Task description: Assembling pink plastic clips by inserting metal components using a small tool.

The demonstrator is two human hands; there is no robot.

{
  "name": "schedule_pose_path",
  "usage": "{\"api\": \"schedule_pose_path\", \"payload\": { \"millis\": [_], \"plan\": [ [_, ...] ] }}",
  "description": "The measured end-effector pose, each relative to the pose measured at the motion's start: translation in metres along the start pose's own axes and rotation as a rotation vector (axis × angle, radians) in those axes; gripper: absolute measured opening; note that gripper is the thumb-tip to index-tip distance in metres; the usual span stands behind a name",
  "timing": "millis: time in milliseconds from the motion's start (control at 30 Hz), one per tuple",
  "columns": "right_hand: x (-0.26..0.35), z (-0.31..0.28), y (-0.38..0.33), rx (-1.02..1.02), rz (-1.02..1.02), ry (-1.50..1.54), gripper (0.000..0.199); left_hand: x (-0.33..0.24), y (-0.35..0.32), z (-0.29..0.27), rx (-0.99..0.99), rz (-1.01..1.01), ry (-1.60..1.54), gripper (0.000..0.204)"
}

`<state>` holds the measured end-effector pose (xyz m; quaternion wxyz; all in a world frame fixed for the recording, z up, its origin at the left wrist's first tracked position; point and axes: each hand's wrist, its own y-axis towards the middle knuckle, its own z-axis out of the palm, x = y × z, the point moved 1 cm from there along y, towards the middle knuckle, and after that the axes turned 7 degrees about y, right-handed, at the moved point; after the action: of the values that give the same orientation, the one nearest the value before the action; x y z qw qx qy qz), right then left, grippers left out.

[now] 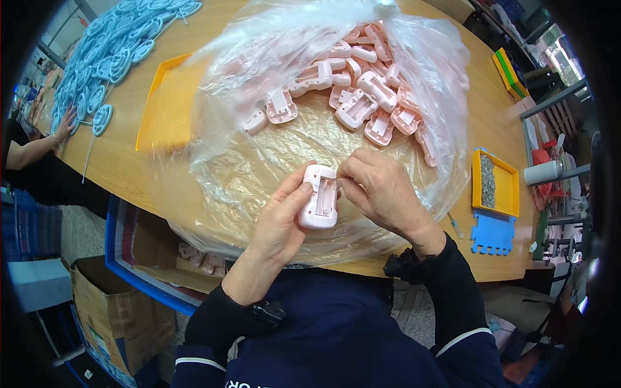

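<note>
I sit at a long wooden counter (129, 161) with a rounded edge. Beneath it on my left stand a blue crate (139, 275) and an open cardboard box (107, 317) on a speckled grey floor (77, 236). To my right, metal shelving (563, 213) stands cluttered. Daylight comes from a window (556, 48) at the upper right.

Both forearms come up from the lower edge in dark sleeves, wrists bent inward. Left hand (279, 223) is cupped, thumb and fingers curled closed in a grip. Right hand (381, 191) is palm-down, fingertips (344, 173) pinched together close beside the left thumb.
</note>
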<state>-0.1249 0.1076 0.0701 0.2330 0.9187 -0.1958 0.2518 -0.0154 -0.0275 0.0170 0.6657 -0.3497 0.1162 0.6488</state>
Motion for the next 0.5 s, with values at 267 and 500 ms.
{"api": "schedule_pose_path", "payload": {
  "millis": [267,500],
  "plan": [
    [0.001,0.003,-0.002,-0.024,0.017,-0.072,0.010,0.002,0.001,0.004,0.000,0.000,-0.010,0.041],
    [0.006,0.011,-0.004,-0.073,0.023,-0.237,0.009,0.009,0.003,0.004,-0.048,0.030,0.019,0.042]
  ]
}}
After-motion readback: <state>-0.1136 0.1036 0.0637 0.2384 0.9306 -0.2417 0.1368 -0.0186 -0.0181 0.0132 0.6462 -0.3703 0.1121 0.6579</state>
